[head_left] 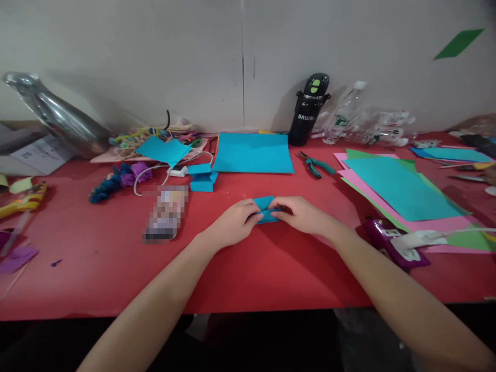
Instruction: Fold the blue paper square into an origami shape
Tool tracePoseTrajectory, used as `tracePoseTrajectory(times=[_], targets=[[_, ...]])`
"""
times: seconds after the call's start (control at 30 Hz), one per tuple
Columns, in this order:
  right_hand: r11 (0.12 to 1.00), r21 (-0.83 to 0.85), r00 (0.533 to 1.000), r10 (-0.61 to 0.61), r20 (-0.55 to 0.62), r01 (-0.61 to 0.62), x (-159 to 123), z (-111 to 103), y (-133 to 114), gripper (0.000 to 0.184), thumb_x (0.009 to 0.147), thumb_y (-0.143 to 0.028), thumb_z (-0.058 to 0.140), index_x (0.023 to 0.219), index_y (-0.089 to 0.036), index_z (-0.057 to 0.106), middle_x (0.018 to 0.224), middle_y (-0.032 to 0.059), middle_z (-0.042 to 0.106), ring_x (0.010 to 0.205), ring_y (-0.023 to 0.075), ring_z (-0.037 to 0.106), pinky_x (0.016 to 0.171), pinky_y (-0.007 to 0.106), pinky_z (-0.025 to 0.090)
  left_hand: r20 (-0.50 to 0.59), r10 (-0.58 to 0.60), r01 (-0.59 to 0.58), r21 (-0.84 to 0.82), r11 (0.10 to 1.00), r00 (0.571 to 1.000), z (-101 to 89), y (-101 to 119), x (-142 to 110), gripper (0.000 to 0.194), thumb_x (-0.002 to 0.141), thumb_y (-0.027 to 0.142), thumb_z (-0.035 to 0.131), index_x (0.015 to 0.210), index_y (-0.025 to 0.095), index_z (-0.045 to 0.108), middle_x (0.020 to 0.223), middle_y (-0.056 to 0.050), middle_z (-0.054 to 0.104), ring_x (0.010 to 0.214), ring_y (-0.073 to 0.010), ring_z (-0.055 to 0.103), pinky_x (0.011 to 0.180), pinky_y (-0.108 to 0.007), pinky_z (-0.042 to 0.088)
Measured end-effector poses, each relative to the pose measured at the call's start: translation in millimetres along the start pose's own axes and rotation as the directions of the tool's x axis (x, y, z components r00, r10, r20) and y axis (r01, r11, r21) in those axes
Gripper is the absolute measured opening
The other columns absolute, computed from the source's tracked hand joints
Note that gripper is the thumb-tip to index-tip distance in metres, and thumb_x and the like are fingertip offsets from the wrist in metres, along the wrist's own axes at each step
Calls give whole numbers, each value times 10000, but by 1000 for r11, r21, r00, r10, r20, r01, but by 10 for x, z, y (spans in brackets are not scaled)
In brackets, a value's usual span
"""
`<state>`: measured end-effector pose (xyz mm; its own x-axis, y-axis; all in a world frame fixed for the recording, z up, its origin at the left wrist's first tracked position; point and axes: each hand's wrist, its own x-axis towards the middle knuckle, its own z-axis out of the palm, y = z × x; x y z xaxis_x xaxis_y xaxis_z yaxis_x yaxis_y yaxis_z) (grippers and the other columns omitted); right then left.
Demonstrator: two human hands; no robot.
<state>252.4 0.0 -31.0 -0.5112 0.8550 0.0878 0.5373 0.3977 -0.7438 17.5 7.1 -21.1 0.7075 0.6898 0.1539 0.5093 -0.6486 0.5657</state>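
Note:
Over the middle of the red table, a small folded piece of blue paper (265, 203) is held between my two hands. My left hand (237, 219) pinches its left end with thumb and fingers. At the right end, my right hand (300, 214) grips the paper the same way. Part of the paper is hidden by my fingers. Just beyond, to the left, stands another folded blue paper piece (203, 178) with bent sides. A stack of blue sheets (253, 153) lies behind it, toward the wall.
Pliers (316, 164) and a black bottle (309, 113) stand or lie behind my right hand. Coloured sheets (406, 186) and a purple power strip (395, 243) are on the right. A blurred-out rectangular object (166, 213) lies left; a glue gun (25, 202) sits farther left.

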Motion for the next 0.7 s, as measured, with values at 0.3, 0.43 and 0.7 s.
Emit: tracePoseTrajectory(times=[0.3, 0.43, 0.7], targets=[[1000, -28, 1000, 0, -27, 0, 15, -10, 66, 129, 917, -208, 596, 972, -222, 712, 935, 36, 673, 809, 161, 625, 742, 303, 475, -52, -76, 71, -82, 994, 996, 24, 5, 14, 206, 958, 259, 542, 776, 176, 591, 818, -23, 584, 784, -165, 565, 692, -290, 418], [1000, -19, 999, -8, -31, 7, 12, -16, 80, 101, 904, -224, 617, 938, -218, 712, 921, 36, 652, 820, 163, 620, 762, 308, 472, -63, -85, 82, -45, 996, 994, 43, 20, 32, 239, 960, 258, 542, 737, 176, 566, 801, -25, 570, 767, -165, 555, 678, -291, 412], [995, 48, 996, 87, -16, -86, 33, -4, 86, 39, 867, -204, 620, 887, -203, 654, 818, 13, 657, 692, 137, 574, 649, 277, 446, -77, -130, 133, 38, 990, 989, 63, 50, 62, 184, 931, 223, 591, 759, 179, 540, 794, -14, 548, 740, -164, 532, 670, -296, 405]])
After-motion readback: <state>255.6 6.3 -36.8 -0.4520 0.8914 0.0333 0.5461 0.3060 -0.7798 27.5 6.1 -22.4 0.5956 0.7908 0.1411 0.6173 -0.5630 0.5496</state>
